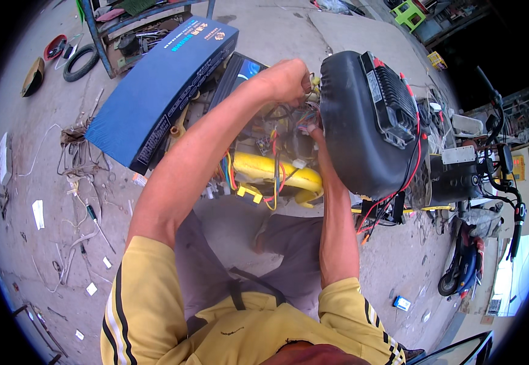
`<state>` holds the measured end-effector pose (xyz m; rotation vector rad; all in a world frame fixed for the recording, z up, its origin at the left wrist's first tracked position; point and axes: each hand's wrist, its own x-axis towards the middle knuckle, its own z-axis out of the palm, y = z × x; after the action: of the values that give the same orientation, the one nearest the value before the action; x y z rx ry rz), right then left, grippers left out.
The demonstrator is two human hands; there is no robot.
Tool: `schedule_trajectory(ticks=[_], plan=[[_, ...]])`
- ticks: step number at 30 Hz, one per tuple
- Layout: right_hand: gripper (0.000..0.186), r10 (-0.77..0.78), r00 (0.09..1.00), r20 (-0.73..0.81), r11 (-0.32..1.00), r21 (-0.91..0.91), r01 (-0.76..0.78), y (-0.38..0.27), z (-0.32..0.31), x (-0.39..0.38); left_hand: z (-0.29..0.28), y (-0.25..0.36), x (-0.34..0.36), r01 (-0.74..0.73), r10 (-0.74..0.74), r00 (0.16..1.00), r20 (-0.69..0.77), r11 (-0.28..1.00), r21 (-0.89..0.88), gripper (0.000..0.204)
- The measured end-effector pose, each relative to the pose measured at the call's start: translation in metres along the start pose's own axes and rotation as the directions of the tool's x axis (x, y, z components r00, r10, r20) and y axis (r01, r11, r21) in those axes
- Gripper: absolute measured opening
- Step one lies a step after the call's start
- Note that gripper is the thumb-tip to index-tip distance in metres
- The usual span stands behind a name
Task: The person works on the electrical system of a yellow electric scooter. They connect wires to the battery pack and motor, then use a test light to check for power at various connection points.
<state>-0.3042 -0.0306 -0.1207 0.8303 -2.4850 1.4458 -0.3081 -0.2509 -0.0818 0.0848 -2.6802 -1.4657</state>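
Observation:
My left hand (290, 82) is closed beside the front edge of a black scooter seat (352, 143). Something small and yellowish (316, 84) shows at its fingertips, but what it grips is hard to make out. Lower down, my right hand (316, 132) reaches in along the seat's side, next to a bundle of thin coloured wires (305, 126). Its fingers are mostly hidden. Between my forearms lies the scooter's yellow body frame (276, 170), with loose wires and connectors around it. A finned black controller (391, 97) rests on the seat, trailing red and black leads.
A long blue box (167, 85) leans at the left of the scooter. Beyond it stands a metal rack (97, 36) with tools, near a small tire (82, 62). A screwdriver (91, 212) and wire scraps lie on the floor. Handlebars (514, 194) stand at the right.

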Motion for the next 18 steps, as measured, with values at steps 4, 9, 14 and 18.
schedule_trajectory(ticks=[4,9,14,18], plan=[[0.044,0.080,0.996,0.028,0.997,0.019,-0.080,-0.005,-0.001,-0.001,-0.003,-0.001,-0.001,0.004,-0.003,1.000,0.012,0.996,-0.090,0.012],[0.045,0.108,0.994,0.002,0.994,0.036,-0.108,-0.013,-0.001,-0.003,-0.003,-0.001,0.000,-0.023,0.025,1.000,0.018,0.997,-0.079,0.009],[0.045,0.129,0.992,0.000,0.992,-0.009,-0.129,-0.017,-0.001,-0.002,-0.004,-0.004,0.001,-0.072,0.072,0.997,0.018,0.997,-0.036,0.015],[0.045,0.131,0.991,0.040,0.987,0.085,-0.134,-0.019,-0.001,-0.002,-0.002,-0.004,0.001,-0.070,0.070,0.997,0.010,0.997,-0.028,0.014]])
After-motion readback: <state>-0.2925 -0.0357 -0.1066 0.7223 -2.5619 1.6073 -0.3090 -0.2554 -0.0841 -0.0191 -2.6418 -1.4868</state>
